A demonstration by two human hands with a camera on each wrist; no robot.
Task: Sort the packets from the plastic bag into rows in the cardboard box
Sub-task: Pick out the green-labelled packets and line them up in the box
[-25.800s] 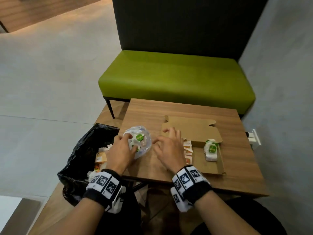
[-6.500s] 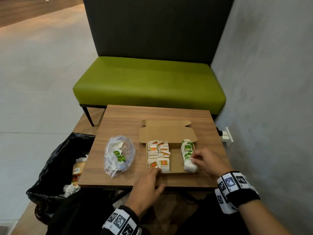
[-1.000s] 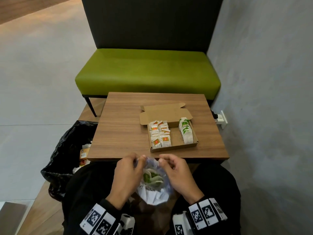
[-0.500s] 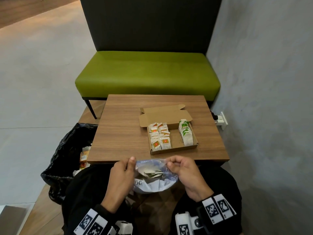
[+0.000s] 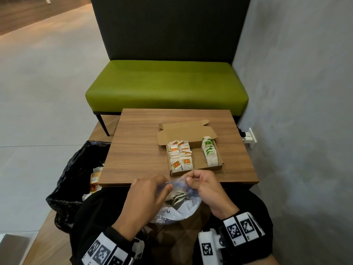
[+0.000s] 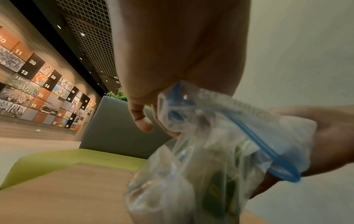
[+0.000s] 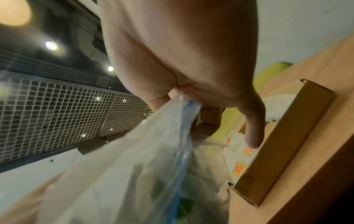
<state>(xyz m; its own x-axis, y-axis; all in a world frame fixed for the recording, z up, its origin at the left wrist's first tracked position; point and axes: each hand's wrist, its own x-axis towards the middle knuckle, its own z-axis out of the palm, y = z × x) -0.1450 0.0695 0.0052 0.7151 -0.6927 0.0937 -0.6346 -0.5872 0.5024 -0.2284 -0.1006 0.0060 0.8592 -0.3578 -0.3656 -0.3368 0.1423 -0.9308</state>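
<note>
I hold a clear plastic bag (image 5: pixel 179 207) with a blue zip rim over my lap, just in front of the table edge. It holds several white and green packets (image 5: pixel 176 198). My left hand (image 5: pixel 166 187) pinches the left side of the bag's rim. My right hand (image 5: pixel 189 178) pinches the right side. The left wrist view shows the bag (image 6: pixel 191 174) hanging below the left hand (image 6: pixel 153 121). The cardboard box (image 5: pixel 198 161) lies open on the table, with orange packets (image 5: pixel 179 155) in rows on its left and green packets (image 5: pixel 210 152) in one row on its right.
The wooden table (image 5: pixel 141 146) is bare left of the box. A black rubbish bag (image 5: pixel 76 178) with wrappers stands on the floor to the left. A green bench (image 5: pixel 166 87) is behind the table, and a grey wall (image 5: pixel 296 111) with a socket is to the right.
Both hands have lifted the bag's mouth closer to the table's front edge. My left hand has moved right over the bag's opening, so the hands are nearer together.
</note>
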